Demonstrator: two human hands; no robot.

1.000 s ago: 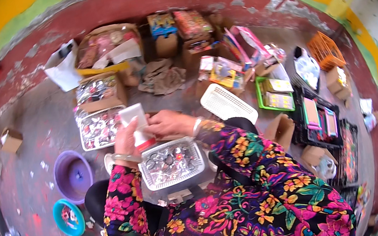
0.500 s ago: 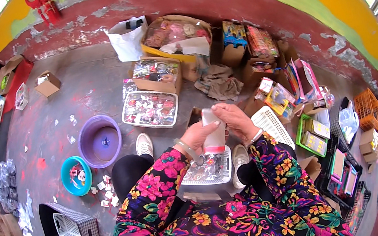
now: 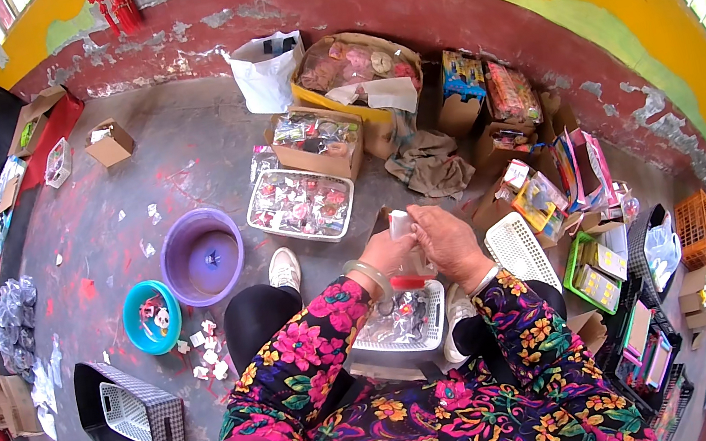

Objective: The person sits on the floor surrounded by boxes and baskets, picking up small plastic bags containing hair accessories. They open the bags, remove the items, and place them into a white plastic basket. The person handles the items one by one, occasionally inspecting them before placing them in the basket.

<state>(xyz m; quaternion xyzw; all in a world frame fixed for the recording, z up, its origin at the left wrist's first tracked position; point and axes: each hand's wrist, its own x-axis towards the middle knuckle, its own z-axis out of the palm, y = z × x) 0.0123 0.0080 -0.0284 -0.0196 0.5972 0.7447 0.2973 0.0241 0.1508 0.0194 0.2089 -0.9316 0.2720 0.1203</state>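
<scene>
Apparently light, slippery and bendy, the packet mid-frame is pinched by left hand and right hand; hold edges.

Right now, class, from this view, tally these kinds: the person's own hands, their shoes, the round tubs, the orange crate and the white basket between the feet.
Hands: 2 (left hand, right hand)
Shoes: 2 (left shoe, right shoe)
Round tubs: 2 (purple tub, teal tub)
Orange crate: 1
White basket: 1
Total: 8
</scene>
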